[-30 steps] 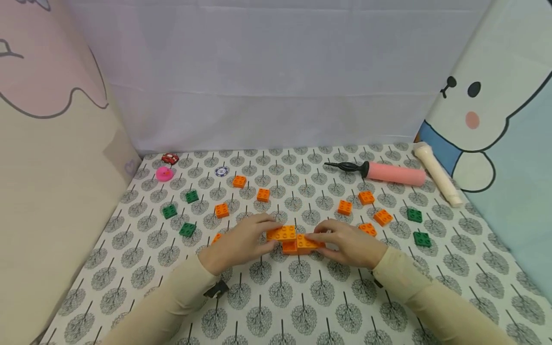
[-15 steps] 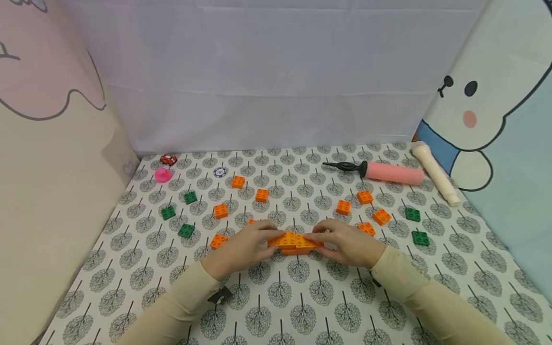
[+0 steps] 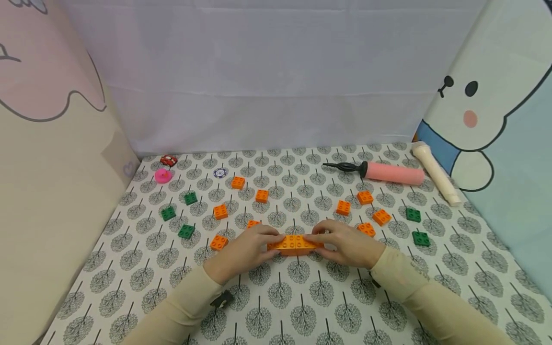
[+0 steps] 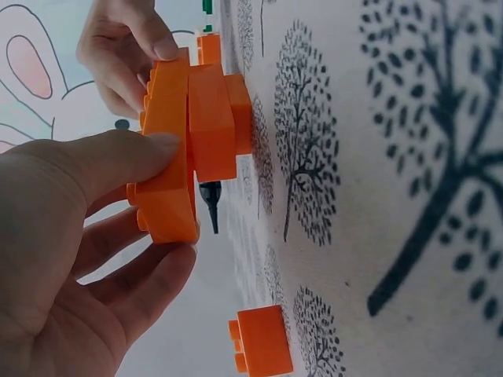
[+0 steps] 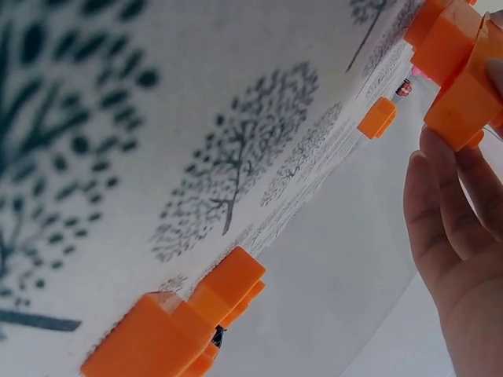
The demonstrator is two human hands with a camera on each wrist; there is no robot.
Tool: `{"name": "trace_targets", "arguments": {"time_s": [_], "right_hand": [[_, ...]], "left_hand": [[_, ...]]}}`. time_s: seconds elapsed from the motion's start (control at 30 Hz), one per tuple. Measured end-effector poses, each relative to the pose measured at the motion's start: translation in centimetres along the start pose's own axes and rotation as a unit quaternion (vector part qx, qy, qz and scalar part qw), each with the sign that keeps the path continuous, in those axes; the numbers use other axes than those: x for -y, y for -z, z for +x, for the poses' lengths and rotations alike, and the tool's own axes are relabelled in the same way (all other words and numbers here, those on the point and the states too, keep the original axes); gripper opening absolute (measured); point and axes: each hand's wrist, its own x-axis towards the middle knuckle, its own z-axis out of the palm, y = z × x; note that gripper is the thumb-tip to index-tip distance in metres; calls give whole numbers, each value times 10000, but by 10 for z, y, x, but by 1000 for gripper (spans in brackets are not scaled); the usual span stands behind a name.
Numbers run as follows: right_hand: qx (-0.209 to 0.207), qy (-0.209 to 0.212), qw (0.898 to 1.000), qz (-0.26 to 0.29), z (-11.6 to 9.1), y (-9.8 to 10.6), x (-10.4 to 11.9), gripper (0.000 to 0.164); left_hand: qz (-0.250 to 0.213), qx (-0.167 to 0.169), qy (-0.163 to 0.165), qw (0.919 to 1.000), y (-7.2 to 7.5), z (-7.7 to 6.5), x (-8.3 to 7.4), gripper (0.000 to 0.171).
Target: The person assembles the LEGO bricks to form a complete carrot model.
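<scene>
Head view: forearms (image 3: 183,304) angled inward, both hands (image 3: 244,248) (image 3: 348,243) clamped on opposite ends of stacked orange bricks (image 3: 289,246)

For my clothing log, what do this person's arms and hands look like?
Long cream sleeves run down to the ungloved left hand and right hand. A small black device shows by the left cuff, a dark piece by the right.

The counter (image 3: 297,306) is white, printed all over with dark trees. Orange blocks (image 3: 220,212) and green blocks (image 3: 187,232) lie either side of an orange stack (image 3: 291,245). Far left sit a red toy car (image 3: 168,160), pink duck (image 3: 163,176) and round chip (image 3: 220,172); far right, a pink pump (image 3: 394,173) near a white tube (image 3: 436,175).
</scene>
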Motion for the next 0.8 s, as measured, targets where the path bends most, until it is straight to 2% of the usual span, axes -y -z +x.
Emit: {"name": "trace_targets", "arguments": {"time_s": [0.4, 0.67, 0.8], "right_hand": [[1, 87, 10000, 5, 0, -3, 0, 44], [-128, 85, 9998, -122, -2, -3, 0, 46], [-200, -155, 9997, -75, -9, 3, -2, 48]], "left_hand": [[169, 189, -161, 9995, 0, 1, 0, 39], [-8, 146, 60, 9999, -2, 1, 3, 39], [-69, 196, 147, 9997, -2, 3, 4, 39]]}}
